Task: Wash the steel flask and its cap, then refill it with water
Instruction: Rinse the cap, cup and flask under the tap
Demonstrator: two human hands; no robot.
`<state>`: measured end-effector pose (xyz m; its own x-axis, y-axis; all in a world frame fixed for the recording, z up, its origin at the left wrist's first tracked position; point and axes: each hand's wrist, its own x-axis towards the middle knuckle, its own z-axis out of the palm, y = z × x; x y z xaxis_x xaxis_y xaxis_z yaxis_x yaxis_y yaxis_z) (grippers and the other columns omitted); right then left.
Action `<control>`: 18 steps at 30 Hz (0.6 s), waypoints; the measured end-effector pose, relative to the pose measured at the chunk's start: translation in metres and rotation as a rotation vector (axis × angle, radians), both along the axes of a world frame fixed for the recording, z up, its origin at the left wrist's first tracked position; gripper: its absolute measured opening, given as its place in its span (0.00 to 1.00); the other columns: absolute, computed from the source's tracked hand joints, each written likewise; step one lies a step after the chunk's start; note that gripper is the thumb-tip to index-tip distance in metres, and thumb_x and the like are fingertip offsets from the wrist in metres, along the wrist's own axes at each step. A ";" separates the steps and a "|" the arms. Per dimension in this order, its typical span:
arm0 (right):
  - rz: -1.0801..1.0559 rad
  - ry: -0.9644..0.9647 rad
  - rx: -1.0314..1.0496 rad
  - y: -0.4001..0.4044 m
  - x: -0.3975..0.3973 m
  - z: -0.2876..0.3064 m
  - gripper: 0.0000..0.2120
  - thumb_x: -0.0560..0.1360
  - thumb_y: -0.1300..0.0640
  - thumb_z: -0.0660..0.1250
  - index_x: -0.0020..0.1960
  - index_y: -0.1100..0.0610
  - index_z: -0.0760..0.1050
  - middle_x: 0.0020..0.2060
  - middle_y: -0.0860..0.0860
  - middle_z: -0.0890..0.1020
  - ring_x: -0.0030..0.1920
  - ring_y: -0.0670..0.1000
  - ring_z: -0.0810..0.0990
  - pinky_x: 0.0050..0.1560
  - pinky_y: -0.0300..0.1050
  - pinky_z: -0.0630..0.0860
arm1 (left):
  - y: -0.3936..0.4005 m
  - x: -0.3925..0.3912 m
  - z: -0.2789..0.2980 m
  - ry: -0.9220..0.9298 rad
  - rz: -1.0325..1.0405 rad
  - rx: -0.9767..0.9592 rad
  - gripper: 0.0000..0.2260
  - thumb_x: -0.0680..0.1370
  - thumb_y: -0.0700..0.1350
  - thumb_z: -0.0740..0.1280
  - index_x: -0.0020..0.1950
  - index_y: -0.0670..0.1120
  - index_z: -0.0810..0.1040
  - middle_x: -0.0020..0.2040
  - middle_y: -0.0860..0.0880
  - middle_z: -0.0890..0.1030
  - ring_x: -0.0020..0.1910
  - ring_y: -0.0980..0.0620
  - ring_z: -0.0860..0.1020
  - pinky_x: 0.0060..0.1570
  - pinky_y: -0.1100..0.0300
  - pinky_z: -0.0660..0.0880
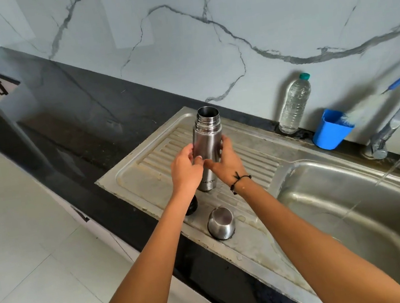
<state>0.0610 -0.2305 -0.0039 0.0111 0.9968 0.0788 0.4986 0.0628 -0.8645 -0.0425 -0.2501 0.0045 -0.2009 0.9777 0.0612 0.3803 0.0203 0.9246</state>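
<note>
Upright on the ribbed steel drainboard (158,157) stood the steel flask (207,147), its mouth open and uncapped, its base on the ridges just left of the sink basin (329,200). Both hands held it at mid-body: the left hand (186,170) curled its fingers round the flask's left side with the thumb across the front, and the right hand (224,164) wrapped the right side, its thumb reaching toward the left one, so that the two thumbs nearly met in front of the flask. A black thread band (240,181) circled the right wrist. Nearer the person, the steel cap (220,223) lay on the drainboard apart from the flask, resting mouth-down and slightly tilted. A small dark object (191,205) sat just beside the left forearm, mostly hidden by it; what it was could not be told. Water ran in a thin stream from the tap (392,121) into the basin. Against the marble wall (228,31) stood a clear plastic bottle (295,104) with a green top, and beside it a blue cup (329,130) holding a brush with a blue handle. The black countertop (63,98) stretched away to the left.
</note>
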 end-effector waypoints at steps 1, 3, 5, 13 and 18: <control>-0.025 0.011 0.019 -0.001 0.001 0.001 0.33 0.72 0.61 0.70 0.71 0.58 0.56 0.63 0.55 0.74 0.60 0.57 0.75 0.53 0.44 0.72 | 0.000 0.001 0.001 -0.003 0.001 0.006 0.18 0.79 0.37 0.62 0.68 0.45 0.71 0.62 0.47 0.77 0.57 0.55 0.75 0.55 0.65 0.68; -0.072 0.017 0.077 -0.004 0.007 0.004 0.32 0.72 0.61 0.70 0.71 0.58 0.58 0.62 0.55 0.75 0.59 0.56 0.76 0.53 0.44 0.72 | 0.000 0.007 0.002 -0.016 -0.005 0.028 0.17 0.78 0.37 0.63 0.67 0.45 0.73 0.59 0.48 0.78 0.54 0.56 0.75 0.53 0.66 0.69; -0.109 0.017 0.165 -0.008 0.017 0.006 0.32 0.71 0.59 0.71 0.71 0.58 0.60 0.60 0.55 0.76 0.57 0.54 0.76 0.51 0.41 0.71 | -0.002 0.014 0.005 -0.034 -0.025 0.068 0.17 0.78 0.37 0.63 0.67 0.45 0.73 0.58 0.48 0.79 0.52 0.58 0.75 0.49 0.73 0.69; -0.323 0.185 0.354 -0.046 0.115 0.030 0.27 0.66 0.43 0.67 0.63 0.43 0.63 0.56 0.50 0.75 0.54 0.50 0.77 0.53 0.45 0.76 | -0.013 0.105 0.026 -0.171 -0.274 0.289 0.15 0.77 0.37 0.66 0.63 0.44 0.76 0.56 0.47 0.78 0.47 0.60 0.77 0.44 0.76 0.71; -0.582 0.357 0.263 -0.095 0.188 0.013 0.27 0.66 0.48 0.67 0.64 0.46 0.65 0.51 0.46 0.78 0.51 0.50 0.79 0.53 0.48 0.77 | -0.040 0.191 0.005 -0.182 -0.532 0.217 0.19 0.76 0.34 0.66 0.67 0.41 0.73 0.61 0.49 0.75 0.55 0.52 0.78 0.58 0.61 0.74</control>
